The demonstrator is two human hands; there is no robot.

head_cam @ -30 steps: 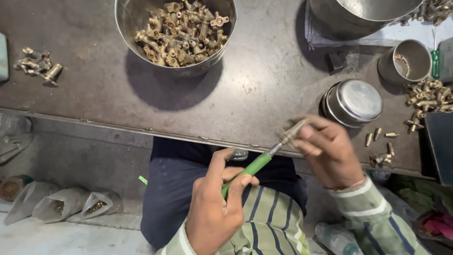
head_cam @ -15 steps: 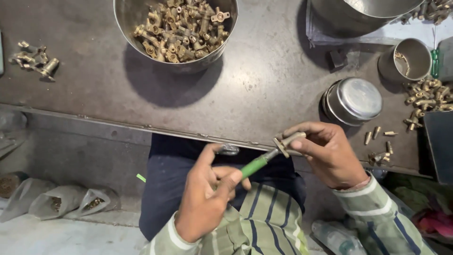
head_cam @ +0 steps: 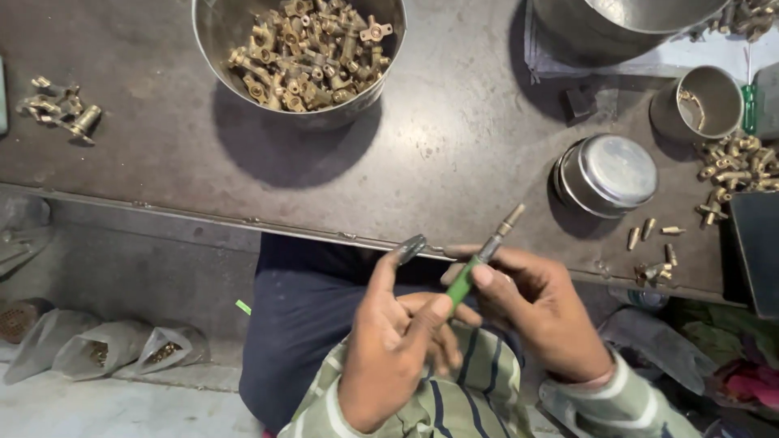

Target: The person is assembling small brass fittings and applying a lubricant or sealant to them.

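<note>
Both my hands on a green-handled screwdriver (head_cam: pixel 464 280), just off the near edge of the surface (head_cam: pixel 454 170).

My left hand (head_cam: pixel 398 349) is closed on the lower end of the green handle, thumb pressed along it and forefinger sticking up. My right hand (head_cam: pixel 540 312) is curled round the tool higher up, fingers pinched at the metal shaft, and a small brass fitting (head_cam: pixel 510 219) sits on its tip, angled up over the surface edge. Ahead of me stands a steel bowl (head_cam: pixel 223 32) heaped with brass parts. To the right are a lidded round tin (head_cam: pixel 608 174), a steel cup (head_cam: pixel 704 101) and loose brass pieces (head_cam: pixel 730 166); a small brass heap (head_cam: pixel 57 104) lies far left. Bags (head_cam: pixel 105 349) rest on the floor.
</note>
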